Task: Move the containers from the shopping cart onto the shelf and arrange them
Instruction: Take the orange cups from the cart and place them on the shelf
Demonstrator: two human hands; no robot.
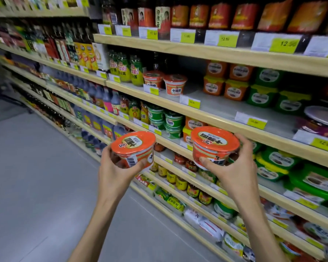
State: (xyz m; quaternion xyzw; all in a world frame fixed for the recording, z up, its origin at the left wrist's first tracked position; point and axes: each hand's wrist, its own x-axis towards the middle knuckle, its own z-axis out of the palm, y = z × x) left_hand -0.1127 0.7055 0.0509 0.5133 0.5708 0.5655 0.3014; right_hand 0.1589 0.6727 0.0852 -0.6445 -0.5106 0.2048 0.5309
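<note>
My left hand [115, 170] grips an orange-lidded round tub [133, 146] from below, raised in front of the shelving. My right hand [233, 167] holds a second orange tub [214, 142] by its side and base, level with the first. Two matching orange tubs [175, 84] stand side by side on the wooden shelf [212, 108] above my hands, with bare shelf board to their right. The shopping cart is out of view.
Orange and green square tubs [252, 86] fill the right of that shelf. Green round tubs [173, 123] sit one shelf lower. Bottles [125, 69] stand to the left. Yellow price tags [193, 103] line the shelf edges. Grey aisle floor [36, 176] lies to the left.
</note>
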